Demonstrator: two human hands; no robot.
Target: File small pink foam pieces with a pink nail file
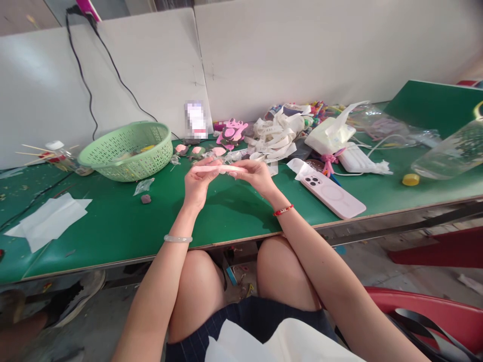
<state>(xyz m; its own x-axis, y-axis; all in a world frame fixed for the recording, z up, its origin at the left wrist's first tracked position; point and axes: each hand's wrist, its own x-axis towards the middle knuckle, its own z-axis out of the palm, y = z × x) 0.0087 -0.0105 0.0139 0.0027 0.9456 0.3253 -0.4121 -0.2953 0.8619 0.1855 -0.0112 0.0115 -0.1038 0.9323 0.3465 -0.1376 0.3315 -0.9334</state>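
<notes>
A thin, pale pink piece [223,169] is held up between my two hands, above the green table. My left hand [199,183] pinches its left end, and my right hand [254,176] has its fingers closed on the right end. The piece is small and partly covered by fingers, so its exact shape cannot be made out. Just behind my hands lie small pink and grey lumps [196,150] and a pink and black figure [232,133]. A small grey-brown lump [146,199] rests on the table to the left.
Left are a green basket [130,156], white papers [53,221] and a bottle [62,153]. Right are crumpled white strips [277,133], a tissue pack [330,134], a pink phone [334,196], a power bank [356,158], a yellow cap [410,179] and a large bottle [453,151]. Another person's foot shows lower left.
</notes>
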